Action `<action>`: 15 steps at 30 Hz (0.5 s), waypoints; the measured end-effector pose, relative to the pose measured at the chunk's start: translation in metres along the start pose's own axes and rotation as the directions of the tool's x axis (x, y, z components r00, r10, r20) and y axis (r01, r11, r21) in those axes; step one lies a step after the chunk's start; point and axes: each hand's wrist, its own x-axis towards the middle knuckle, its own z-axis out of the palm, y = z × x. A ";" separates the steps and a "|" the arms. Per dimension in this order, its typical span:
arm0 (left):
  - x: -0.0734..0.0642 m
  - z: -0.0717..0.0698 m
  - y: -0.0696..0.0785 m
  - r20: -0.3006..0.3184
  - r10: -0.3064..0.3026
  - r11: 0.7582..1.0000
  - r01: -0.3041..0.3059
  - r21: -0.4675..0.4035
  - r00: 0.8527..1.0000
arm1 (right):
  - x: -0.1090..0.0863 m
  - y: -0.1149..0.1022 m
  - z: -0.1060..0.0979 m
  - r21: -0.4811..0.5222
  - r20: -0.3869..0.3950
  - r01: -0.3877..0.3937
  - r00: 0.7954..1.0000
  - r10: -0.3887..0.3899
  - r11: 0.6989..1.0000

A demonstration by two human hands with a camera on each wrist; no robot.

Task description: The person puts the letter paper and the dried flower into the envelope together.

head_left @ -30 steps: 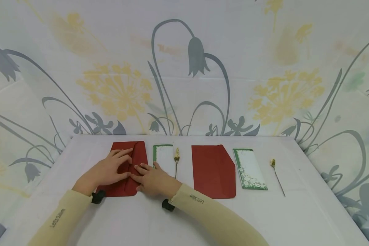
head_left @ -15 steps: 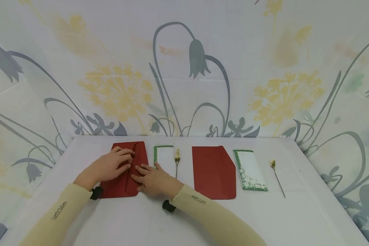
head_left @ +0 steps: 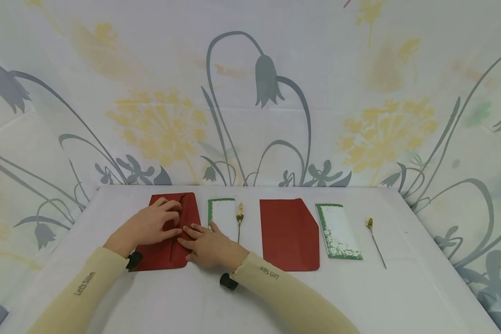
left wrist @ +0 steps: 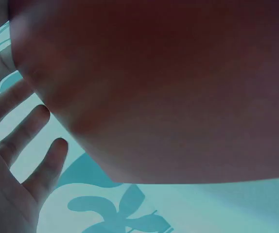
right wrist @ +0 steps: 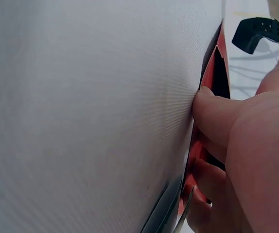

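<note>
A red envelope (head_left: 154, 257) lies at the left of the table, its flap side (head_left: 190, 208) towards the right. My left hand (head_left: 150, 225) is over it, with bent fingers and thumb pinching the lip of its opening. Close to the left wrist camera, the red paper (left wrist: 178, 97) fills most of the view. My right hand (head_left: 213, 246) rests with its fingers stretched onto the flap side. A dark gap (right wrist: 220, 73) between the paper layers shows beside the right thumb. The right hand partly covers a white card with a green floral border (head_left: 223, 211).
A dried yellow flower (head_left: 240, 213) lies past the right hand. Further right are a second red envelope (head_left: 288, 234), a second floral card (head_left: 338, 232) and another dried flower (head_left: 371, 227). A floral-printed cloth (head_left: 250, 116) hangs behind the white table (head_left: 401, 297).
My left fingers have bent more at the envelope's lip, and the thumb has shifted slightly. The right hand has stayed nearly still on the flap side.
</note>
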 end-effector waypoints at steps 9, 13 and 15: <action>-0.005 -0.004 0.003 0.061 -0.067 0.990 0.074 -0.118 0.996 | 0.001 0.001 0.001 -0.005 -0.044 0.015 0.999 -0.015 1.000; -0.006 -0.003 0.003 0.064 -0.073 0.984 0.082 -0.160 0.995 | 0.001 0.002 0.001 0.014 -0.077 0.031 0.997 -0.030 0.999; -0.007 -0.002 0.003 0.065 -0.077 0.981 0.088 -0.173 0.995 | 0.001 0.003 0.001 0.023 -0.104 0.044 0.994 -0.041 0.999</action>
